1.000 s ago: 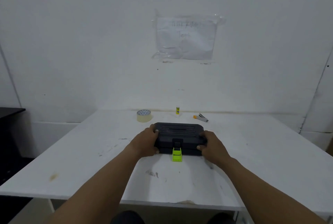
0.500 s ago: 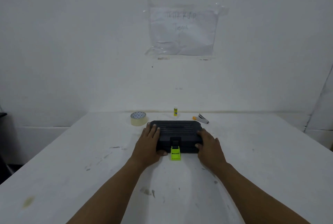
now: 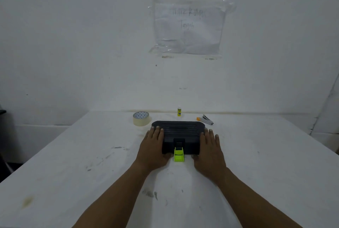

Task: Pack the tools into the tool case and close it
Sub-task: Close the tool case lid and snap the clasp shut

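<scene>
The black tool case (image 3: 178, 132) lies flat on the white table (image 3: 82, 182) with its ribbed lid down. Its lime-green latch (image 3: 179, 155) hangs unfastened off the front edge onto the table. My left hand (image 3: 153, 149) presses against the case's left side, fingers stretched along the lid's edge and thumb at the front corner. My right hand (image 3: 211, 151) lies along the right side in the same way, thumb at the front right corner. No loose tools are visible, and the inside of the case is hidden.
Behind the case, a roll of clear tape (image 3: 140, 118) stands at the left, a small yellow glue stick (image 3: 179, 111) in the middle, and a small stapler with an orange end (image 3: 205, 119) at the right. A taped paper sheet (image 3: 189, 27) hangs on the wall.
My fingers have gone from curled around the case's front corners to lying stretched along its sides. The case sits a little farther from me; the latch stays unfastened.
</scene>
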